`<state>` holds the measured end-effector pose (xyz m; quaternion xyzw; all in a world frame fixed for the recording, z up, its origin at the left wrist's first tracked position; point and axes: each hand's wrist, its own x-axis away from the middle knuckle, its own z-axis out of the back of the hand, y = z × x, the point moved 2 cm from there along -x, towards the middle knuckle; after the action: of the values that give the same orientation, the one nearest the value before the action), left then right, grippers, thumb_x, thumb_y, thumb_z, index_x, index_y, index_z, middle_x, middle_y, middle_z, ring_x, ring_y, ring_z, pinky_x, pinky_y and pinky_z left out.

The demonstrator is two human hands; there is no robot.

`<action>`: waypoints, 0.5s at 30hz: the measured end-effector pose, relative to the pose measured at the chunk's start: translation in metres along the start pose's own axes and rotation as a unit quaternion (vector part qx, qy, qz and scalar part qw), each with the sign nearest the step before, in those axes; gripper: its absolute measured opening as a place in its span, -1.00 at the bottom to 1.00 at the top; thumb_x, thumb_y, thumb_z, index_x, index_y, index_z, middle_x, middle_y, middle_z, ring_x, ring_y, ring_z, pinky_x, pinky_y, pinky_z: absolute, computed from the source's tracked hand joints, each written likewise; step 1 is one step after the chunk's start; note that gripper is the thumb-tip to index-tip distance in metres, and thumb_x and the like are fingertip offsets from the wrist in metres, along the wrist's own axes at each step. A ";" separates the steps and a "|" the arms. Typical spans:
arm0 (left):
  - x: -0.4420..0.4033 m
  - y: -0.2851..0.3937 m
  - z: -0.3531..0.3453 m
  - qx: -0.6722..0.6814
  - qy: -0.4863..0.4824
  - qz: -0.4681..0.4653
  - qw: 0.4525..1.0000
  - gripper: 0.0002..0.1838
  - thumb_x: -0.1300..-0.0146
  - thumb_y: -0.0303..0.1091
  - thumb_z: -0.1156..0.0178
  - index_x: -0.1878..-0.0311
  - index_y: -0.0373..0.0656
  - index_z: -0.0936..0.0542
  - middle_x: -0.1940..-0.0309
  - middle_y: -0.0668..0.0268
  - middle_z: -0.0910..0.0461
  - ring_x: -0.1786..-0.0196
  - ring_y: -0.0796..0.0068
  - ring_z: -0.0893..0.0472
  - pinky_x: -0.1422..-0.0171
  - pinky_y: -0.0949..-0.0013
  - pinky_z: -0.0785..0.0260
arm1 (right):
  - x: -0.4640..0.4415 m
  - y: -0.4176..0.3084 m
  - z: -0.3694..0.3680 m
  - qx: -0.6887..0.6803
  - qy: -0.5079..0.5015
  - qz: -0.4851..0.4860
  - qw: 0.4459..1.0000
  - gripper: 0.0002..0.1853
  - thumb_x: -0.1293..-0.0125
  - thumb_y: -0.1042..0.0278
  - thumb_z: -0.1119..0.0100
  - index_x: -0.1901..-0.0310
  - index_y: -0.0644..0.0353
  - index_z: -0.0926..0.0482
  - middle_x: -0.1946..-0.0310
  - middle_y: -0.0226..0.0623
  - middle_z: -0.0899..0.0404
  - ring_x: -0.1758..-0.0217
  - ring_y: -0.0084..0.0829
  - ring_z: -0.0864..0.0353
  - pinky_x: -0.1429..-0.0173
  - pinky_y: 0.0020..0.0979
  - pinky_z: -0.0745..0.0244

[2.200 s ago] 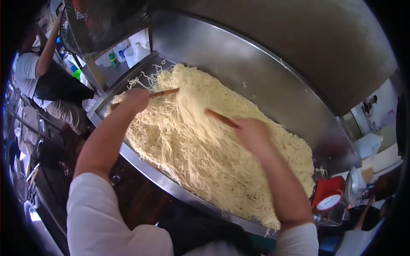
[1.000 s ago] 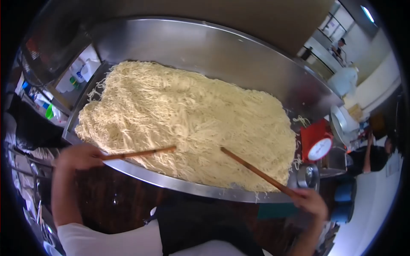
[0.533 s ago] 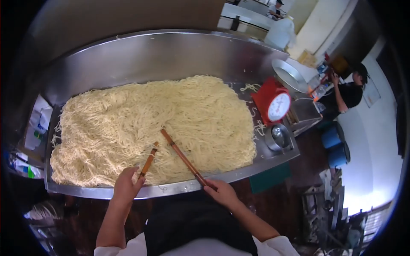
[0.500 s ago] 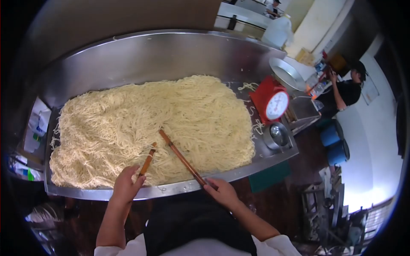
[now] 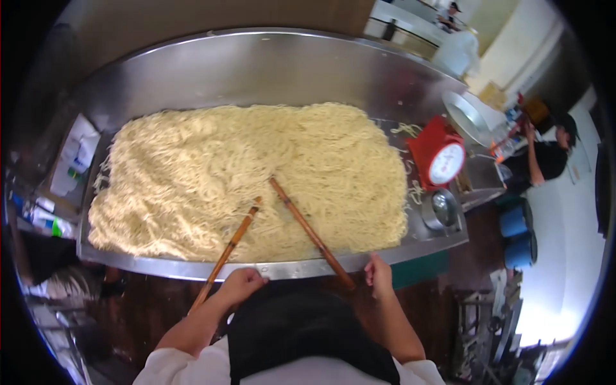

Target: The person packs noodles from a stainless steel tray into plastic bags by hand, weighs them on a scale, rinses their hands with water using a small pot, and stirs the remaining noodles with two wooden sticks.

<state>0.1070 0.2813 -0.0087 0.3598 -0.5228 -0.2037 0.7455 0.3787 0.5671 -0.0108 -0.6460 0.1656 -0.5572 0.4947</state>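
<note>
A thick bed of pale yellow noodles [image 5: 212, 147] covers most of a large metal trough [image 5: 282, 64]. Two wooden sticks rest on the noodles and reach over the front rim: the left stick [image 5: 234, 240] slants down past my left forearm, the right stick [image 5: 312, 234] slants down to the right. My left hand [image 5: 242, 284] is closed just by the front rim, right of the left stick; its fingertips are partly hidden. My right hand [image 5: 380, 276] has curled fingers beside the rim, right of the other stick's end. Neither hand is on a stick.
At the trough's right end stand a red dial scale [image 5: 439, 154] with a metal pan [image 5: 467, 119] and a small metal bowl [image 5: 441, 210]. Blue bins [image 5: 518, 247] are on the floor at right. A person in black [image 5: 548, 154] works beyond; another person [image 5: 447, 18] is far back.
Both hands have let go of the sticks, which now lie across the rim. The left stick has slid toward me. My right hand moved right, my left inward. The view has shifted.
</note>
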 end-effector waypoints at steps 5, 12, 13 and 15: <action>-0.005 -0.022 0.023 0.079 0.066 -0.009 0.995 -0.76 -0.24 -0.19 -0.30 0.44 -0.12 -0.58 0.65 0.53 -0.41 0.52 0.70 -0.36 0.39 0.54 -0.23 | -0.007 -0.006 -0.016 0.045 0.001 -0.006 0.999 -0.41 -0.38 -0.24 0.05 0.60 0.13 -0.48 0.82 -0.49 -0.30 0.82 -0.60 -0.27 0.75 -0.56 -0.08; 0.049 0.050 0.071 -0.253 0.400 -0.224 0.852 -0.71 -0.15 -0.09 -0.29 0.35 -0.14 -0.59 0.44 0.14 -0.60 0.31 0.13 -0.62 0.20 0.17 -0.44 | 0.008 -0.003 -0.045 0.167 -0.204 -0.005 0.964 -0.54 -0.33 -0.09 -0.11 0.11 0.24 -0.58 0.47 -0.40 -0.54 0.43 -0.59 -0.53 0.36 -0.52 -0.43; 0.049 0.051 0.077 -0.298 0.329 -0.130 0.887 -0.70 -0.14 -0.09 -0.28 0.31 -0.15 -0.59 0.40 0.13 -0.61 0.27 0.10 -0.62 0.17 0.14 -0.45 | 0.012 0.002 -0.055 0.202 -0.223 0.029 0.953 -0.56 -0.32 -0.03 -0.16 0.05 0.24 -0.56 0.44 -0.38 -0.55 0.40 -0.59 -0.53 0.32 -0.50 -0.45; 0.054 0.051 0.085 -0.376 0.168 0.060 0.909 -0.68 -0.13 -0.08 -0.26 0.24 -0.16 -0.57 0.30 0.10 -0.63 0.19 0.03 -0.63 0.10 0.09 -0.46 | 0.021 0.001 -0.067 0.269 -0.240 0.080 0.930 -0.56 -0.29 0.07 -0.24 -0.04 0.24 -0.53 0.38 -0.37 -0.55 0.35 -0.58 -0.52 0.27 -0.49 -0.46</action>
<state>0.0446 0.2505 0.0805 0.0501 -0.2947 -0.2766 0.9133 0.3272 0.5200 -0.0076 -0.5879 -0.0626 -0.3680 0.7176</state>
